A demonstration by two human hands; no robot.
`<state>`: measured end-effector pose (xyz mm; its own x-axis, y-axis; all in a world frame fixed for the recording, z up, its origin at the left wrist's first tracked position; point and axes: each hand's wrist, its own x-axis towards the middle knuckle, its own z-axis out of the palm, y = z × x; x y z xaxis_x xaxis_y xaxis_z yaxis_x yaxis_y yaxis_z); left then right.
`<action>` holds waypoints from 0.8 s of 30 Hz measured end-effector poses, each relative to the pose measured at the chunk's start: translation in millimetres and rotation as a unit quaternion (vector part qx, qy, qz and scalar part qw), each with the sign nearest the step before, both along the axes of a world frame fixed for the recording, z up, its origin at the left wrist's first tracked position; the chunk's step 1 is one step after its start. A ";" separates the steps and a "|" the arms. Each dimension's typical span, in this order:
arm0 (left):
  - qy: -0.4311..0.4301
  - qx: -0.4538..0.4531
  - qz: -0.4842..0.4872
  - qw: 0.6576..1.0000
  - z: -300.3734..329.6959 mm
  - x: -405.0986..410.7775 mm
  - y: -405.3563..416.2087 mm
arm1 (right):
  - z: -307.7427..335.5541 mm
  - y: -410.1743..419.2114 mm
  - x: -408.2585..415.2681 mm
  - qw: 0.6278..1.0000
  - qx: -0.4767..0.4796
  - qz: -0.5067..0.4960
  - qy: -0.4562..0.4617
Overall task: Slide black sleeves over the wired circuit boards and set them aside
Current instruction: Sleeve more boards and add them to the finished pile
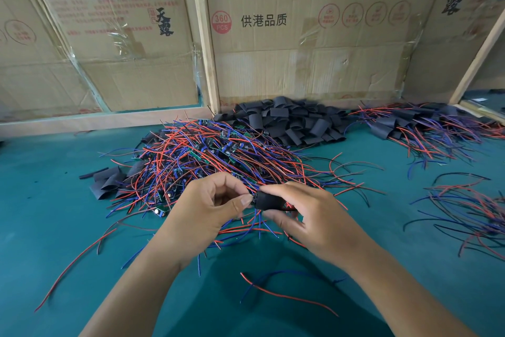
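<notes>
Above the green table (54,222), the right hand (308,216) gripped a black sleeve (269,200) while the left hand (207,211) pinched its end beside the wired boards (207,150).

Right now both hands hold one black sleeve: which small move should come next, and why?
Probably push the black sleeve further along with the right hand while the left hand steadies its left end; something still protrudes there, so it seems not fully seated.
</notes>
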<state>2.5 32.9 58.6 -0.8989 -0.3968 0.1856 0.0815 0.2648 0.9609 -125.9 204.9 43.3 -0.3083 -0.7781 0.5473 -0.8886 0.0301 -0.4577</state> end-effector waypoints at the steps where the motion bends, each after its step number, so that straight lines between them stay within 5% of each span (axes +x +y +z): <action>1: 0.002 -0.002 0.001 1.000 0.4 -0.1 0.7 | 0.3 0.1 0.1 1.000 -0.004 -0.001 0.004; 24: -0.048 0.046 -0.020 0.998 -0.4 2.3 -3.2 | 5.0 1.0 8.0 0.998 -0.007 0.039 0.041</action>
